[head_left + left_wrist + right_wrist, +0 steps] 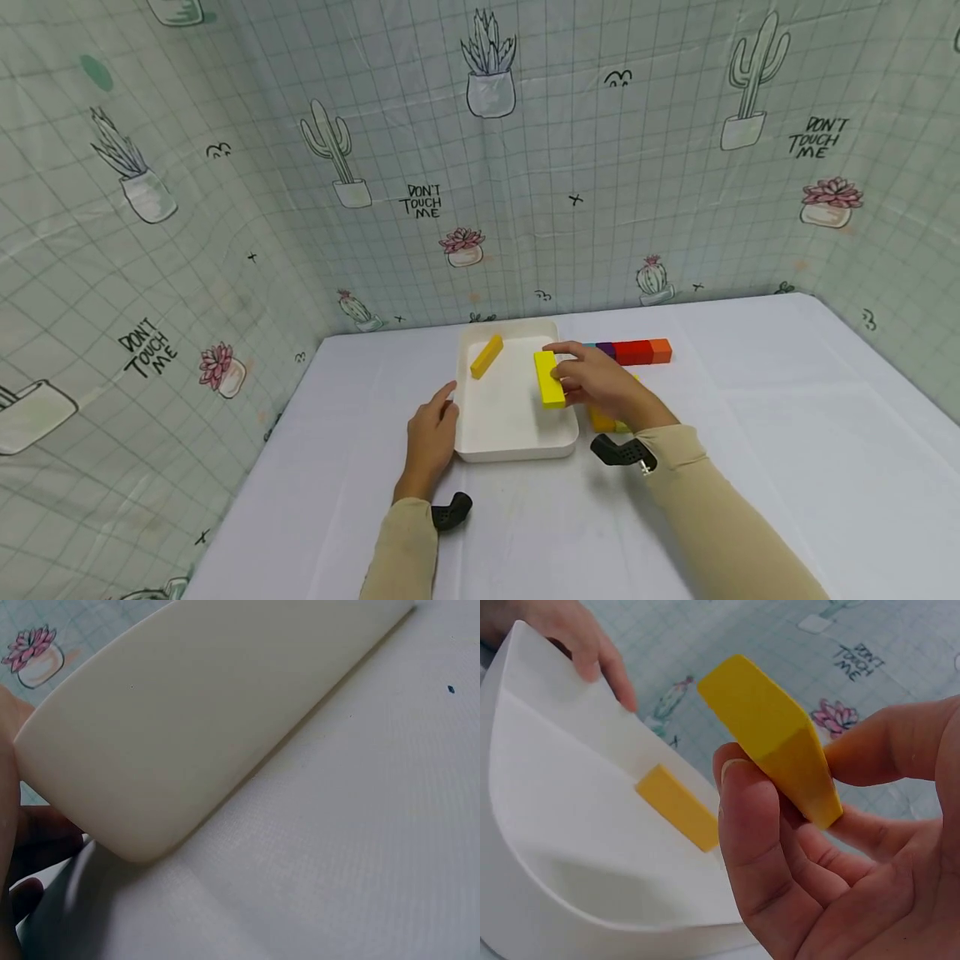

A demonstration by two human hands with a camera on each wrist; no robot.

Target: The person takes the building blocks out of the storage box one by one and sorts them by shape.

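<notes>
My right hand (600, 379) pinches a yellow rectangular block (549, 379) between thumb and fingers, above the right side of a white tray (510, 456). The right wrist view shows the same held block (772, 735) close up, tilted in the fingertips. A second, orange-yellow block (487, 357) lies slanted inside the tray near its far left. At the tray's left side, my left hand (432, 437) rests against the rim with loosely bent fingers. Only part of the left hand shows beside the tray wall (165, 735) in the left wrist view.
Right of the tray, a row of red (633, 352), orange, purple and blue blocks lies partly behind my right hand. More yellow blocks (600, 419) sit beneath that hand, mostly hidden. A white cloth covers the table (787, 433); a patterned curtain (555, 167) hangs behind.
</notes>
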